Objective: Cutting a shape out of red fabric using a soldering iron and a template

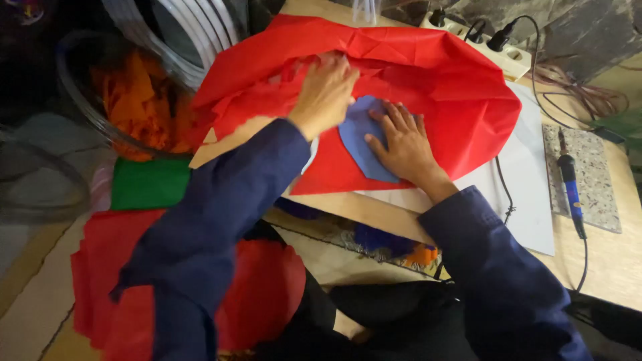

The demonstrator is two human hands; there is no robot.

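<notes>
Both hands' fingers flat — red fabric [428,87], blue template [361,137] — on cluttered wooden table [602,254].

A white power strip [498,50] with black plugs in it lay at the far edge of the wooden desk [612,257]. To the right, a speckled grey slab [592,177] carried a blue-handled soldering tool [570,184], its black cord trailing toward the desk's near edge. A white sheet [528,194] lay just beside the slab. On the left stood a clear plastic tub [100,93] holding orange cloth [144,103]. Below it lay a folded green cloth [148,184] and more red fabric [264,294] on the floor.
</notes>
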